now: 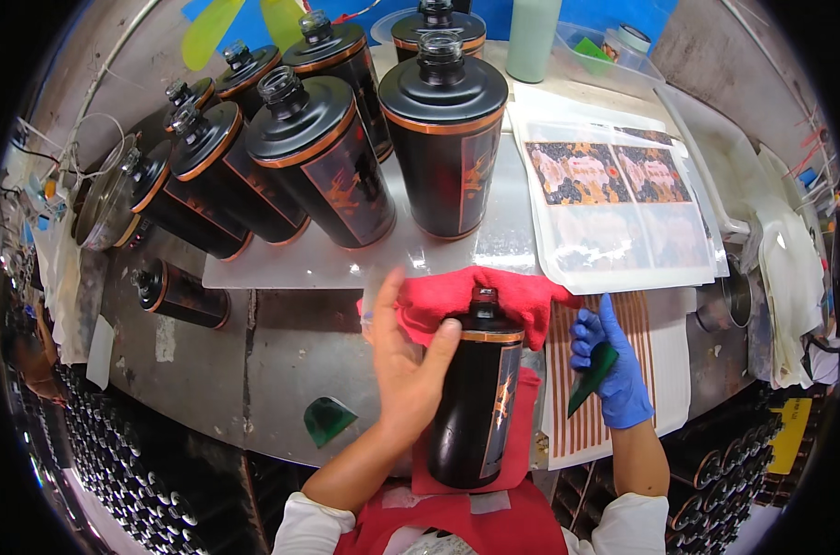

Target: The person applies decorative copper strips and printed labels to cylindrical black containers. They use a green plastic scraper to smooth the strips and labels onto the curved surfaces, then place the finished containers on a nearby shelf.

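My bare left hand (407, 375) is spread at the near bottle's left, its thumb by the bottle's shoulder and its fingers pointing up over a red cloth (522, 301). This black bottle (462, 407) has a copper band and a decorated panel on its right side; it leans back against the red cloth, with more red cloth under its base. To its right, my right hand (626, 384), in a blue glove, grips a dark green scraper (590, 379). That hand is above a sheet with copper strips (573, 430). A second green scraper (328, 420) lies on the metal table at left.
Several black bottles (443, 139) stand on a pale board (346, 265) at the back. A small black bottle (187, 294) lies at left. Printed decal sheets (614, 231) sit at right, near a green tumbler (533, 42) and a clear bin (591, 69). Racked bottles (129, 472) flank the table below.
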Demonstrator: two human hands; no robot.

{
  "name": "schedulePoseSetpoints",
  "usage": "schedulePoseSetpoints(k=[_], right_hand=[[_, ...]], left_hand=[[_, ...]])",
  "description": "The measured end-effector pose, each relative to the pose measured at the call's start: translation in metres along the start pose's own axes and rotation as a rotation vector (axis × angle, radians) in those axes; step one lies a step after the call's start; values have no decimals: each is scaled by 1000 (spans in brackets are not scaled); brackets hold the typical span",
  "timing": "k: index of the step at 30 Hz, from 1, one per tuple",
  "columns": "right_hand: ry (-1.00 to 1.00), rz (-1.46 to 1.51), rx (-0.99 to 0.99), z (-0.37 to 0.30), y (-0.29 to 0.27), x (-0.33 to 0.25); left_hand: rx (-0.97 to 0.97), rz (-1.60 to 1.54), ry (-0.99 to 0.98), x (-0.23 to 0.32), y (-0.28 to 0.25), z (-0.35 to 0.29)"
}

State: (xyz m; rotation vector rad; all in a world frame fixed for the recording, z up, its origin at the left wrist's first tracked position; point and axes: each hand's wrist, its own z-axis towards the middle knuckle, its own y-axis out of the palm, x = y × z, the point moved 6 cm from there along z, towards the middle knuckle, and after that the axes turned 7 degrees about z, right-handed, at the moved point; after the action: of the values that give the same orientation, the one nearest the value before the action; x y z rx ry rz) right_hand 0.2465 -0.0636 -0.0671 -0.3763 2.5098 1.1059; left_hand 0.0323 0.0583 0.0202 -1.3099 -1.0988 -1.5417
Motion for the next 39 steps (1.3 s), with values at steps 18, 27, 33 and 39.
schedulePoseSetpoints(k=[18, 27, 33, 39], right_hand=[[-290, 3, 56, -57, 15, 23], [-1035, -1344, -73, -95, 171, 27], [-871, -970, 1, -67, 118, 17], [-569, -438, 56, -28, 49, 34]], left_hand=[[-50, 518, 137, 12, 6, -10], [-504, 1179, 638, 16, 12, -132], [-509, 915, 620, -14, -8, -123], [-761, 732, 39, -39, -28, -110]])
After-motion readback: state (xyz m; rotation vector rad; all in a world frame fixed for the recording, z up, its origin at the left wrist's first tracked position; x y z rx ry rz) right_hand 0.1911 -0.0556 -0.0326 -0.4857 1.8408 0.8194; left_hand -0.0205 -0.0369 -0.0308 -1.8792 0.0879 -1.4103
